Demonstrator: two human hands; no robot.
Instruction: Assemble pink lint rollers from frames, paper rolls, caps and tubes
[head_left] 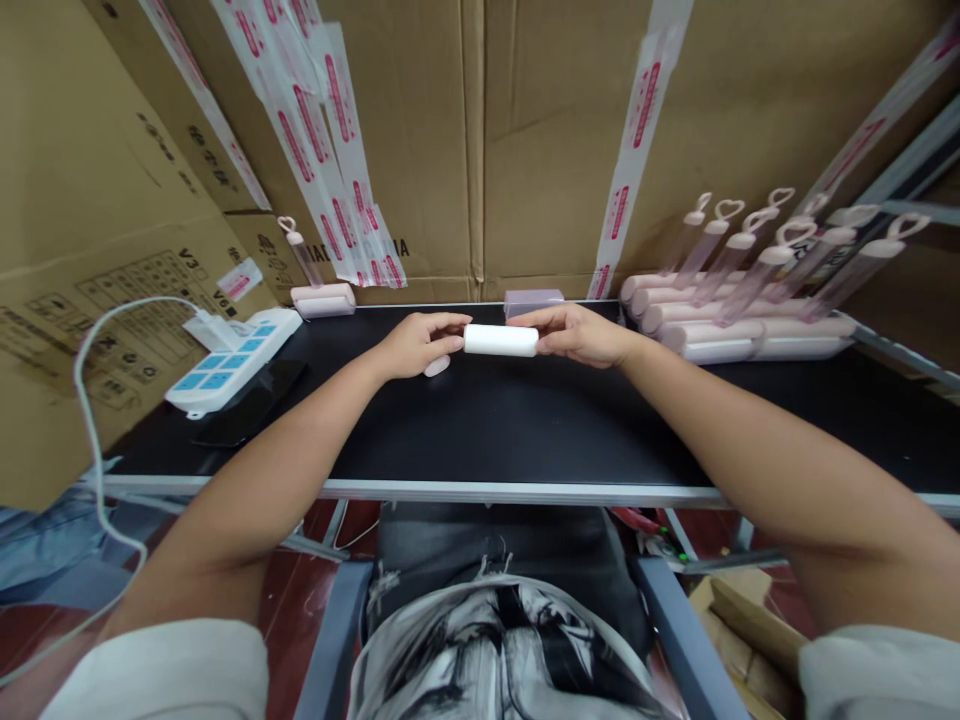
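A white cylinder is held level above the black tabletop, one end in each hand. My left hand has its thumb and fingers closed at the left end. At the other end, my right hand pinches the cylinder between thumb and fingers. Just below my left fingers shows a small pale pink oval piece; whether the hand touches it I cannot tell. Behind the right hand lies a translucent pale purple block near the table's back edge.
Several pink cylinders with clear tubes and heart-shaped loops are stacked at the right. One similar piece sits at the back left. A white power strip with a cable and a dark phone-like slab lie left. Cardboard walls the back.
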